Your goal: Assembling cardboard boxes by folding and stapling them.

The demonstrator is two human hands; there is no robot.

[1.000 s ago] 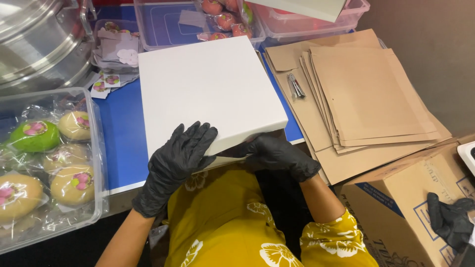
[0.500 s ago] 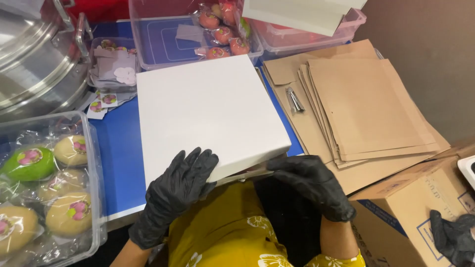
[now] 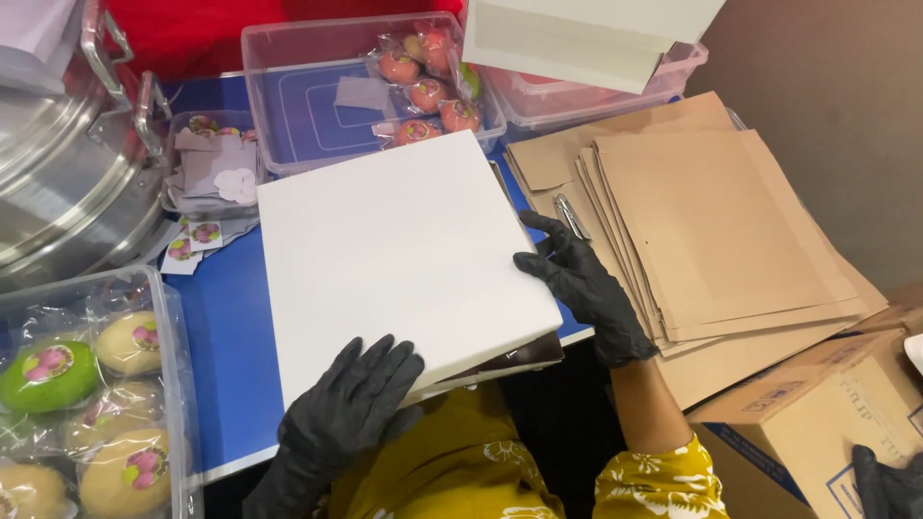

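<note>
Blue tabletop (image 3: 231,336) runs under everything, crowded on my left by a big steel pot (image 3: 67,163) and a clear tub of wrapped round cakes (image 3: 87,384), with another clear tub of pink wrapped cakes (image 3: 423,86) at the far edge and a fanned stack of brown paper sheets (image 3: 711,231) on my right. Between them sits the white box (image 3: 399,259), flat and square, its lid plain, clean and unmarked, one corner hanging over the near edge of the table. As I judge it, the lid is nearly seated: a dark strip of the base shows under the near edge, so it looks not fully pressed home. My left hand (image 3: 351,408), in a black glove, lies spread on the near corner, fingers flat on top, pressing rather than gripping. My right hand (image 3: 577,284) cups the right edge, fingers curled loosely against the side, steadying it without closing around anything.
</note>
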